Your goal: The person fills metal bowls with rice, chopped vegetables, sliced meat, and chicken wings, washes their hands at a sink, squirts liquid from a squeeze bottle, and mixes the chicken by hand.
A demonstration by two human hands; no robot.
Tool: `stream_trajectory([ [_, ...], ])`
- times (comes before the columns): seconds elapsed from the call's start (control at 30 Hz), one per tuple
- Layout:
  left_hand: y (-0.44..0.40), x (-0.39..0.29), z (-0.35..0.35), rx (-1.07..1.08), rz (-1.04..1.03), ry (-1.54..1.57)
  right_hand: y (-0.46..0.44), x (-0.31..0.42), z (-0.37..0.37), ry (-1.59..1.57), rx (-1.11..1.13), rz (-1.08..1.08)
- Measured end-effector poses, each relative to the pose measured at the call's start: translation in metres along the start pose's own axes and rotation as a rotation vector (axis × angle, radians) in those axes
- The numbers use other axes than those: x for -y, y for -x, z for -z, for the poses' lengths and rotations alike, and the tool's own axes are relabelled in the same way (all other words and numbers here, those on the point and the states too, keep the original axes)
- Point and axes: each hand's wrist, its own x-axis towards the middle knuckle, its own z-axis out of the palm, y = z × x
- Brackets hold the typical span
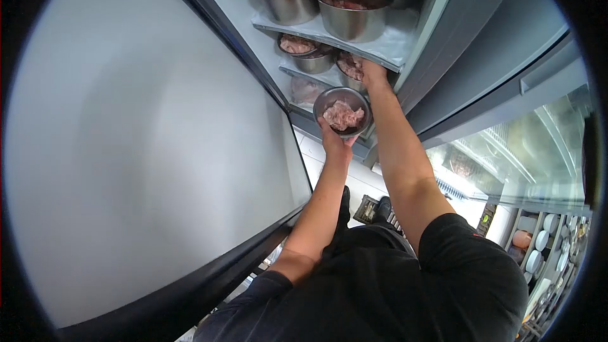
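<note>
Shelves [394, 37] of an opened fridge sit ahead of me, where my left hand [335, 142] grips a small bowl [355, 97] already holding some meat [342, 116], while my right hand [375, 73], its grip unclear to me, reaches to a container [352, 83] with more left inside.

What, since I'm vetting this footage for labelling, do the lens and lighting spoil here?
Head view: black, rounded corners and bowed outer edges suggest wide-angle distortion; the floor looks nearly washed out; a broad soft shadow crosses the pale panel; the upper pots are dim inside; pale reflections veil the glass at right; the bowl looks fairly sharp.
</note>
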Motion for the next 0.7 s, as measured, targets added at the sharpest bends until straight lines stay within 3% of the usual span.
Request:
stream_trajectory([
  [0.07, -0.004, 0.002, 0.004, -0.035, 0.006, -0.018, 0.006, 0.005, -0.002, -0.054, -0.038, -0.087],
  [0.13, -0.011, 0.004, 0.011, 0.070, 0.012, 0.031, 0.010, 0.010, -0.006, -0.183, -0.028, -0.116],
  [0.27, -0.009, 0.004, 0.009, 0.045, -0.010, 0.049, -0.069, -0.067, 0.053, -0.495, 0.361, -0.338],
  [0.37, -0.011, 0.003, 0.010, 0.091, 0.003, 0.067, -0.005, -0.037, 0.021, -0.386, 0.191, -0.348],
  [0.47, -0.016, 0.003, 0.016, 0.219, -0.018, 0.043, 0.059, 0.000, 0.009, -0.292, 0.300, -0.383],
  [0.5, -0.017, 0.004, 0.018, 0.225, -0.029, 0.049, 0.047, -0.018, 0.025, -0.133, 0.387, -0.414],
  [0.6, -0.012, 0.001, 0.016, 0.217, -0.048, 0.073, 0.051, -0.037, 0.044, 0.742, 0.406, -0.163],
  [0.63, -0.011, 0.001, 0.016, 0.198, -0.043, 0.083, 0.057, -0.041, 0.040, 1.008, 0.260, 0.152],
  [0.7, -0.009, 0.000, 0.016, 0.177, -0.051, 0.079, 0.062, -0.037, 0.042, 1.028, 0.311, 0.201],
])
